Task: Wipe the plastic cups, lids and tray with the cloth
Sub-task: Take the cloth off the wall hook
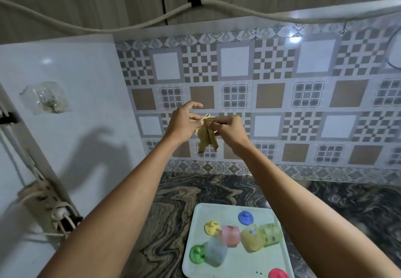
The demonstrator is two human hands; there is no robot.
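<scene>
A small yellow-brown cloth (206,136) hangs in the air in front of the tiled wall, well above the counter. My left hand (184,123) and my right hand (231,129) both pinch its top edge. Low on the counter lies a pale tray (195,230). On it lie several plastic cups: bluish (216,252), pink (231,235), yellow (252,241) and light green (271,233). Lids lie around them: blue (245,217), yellow (211,227), green (197,254) and red (277,273), the red one cut off by the frame's bottom edge.
The counter (173,201) has a dark marbled top. A white wall panel on the left carries a power strip (50,204) with cables. A patterned tile wall (303,104) rises behind the counter. A thick cable (108,26) runs across the top.
</scene>
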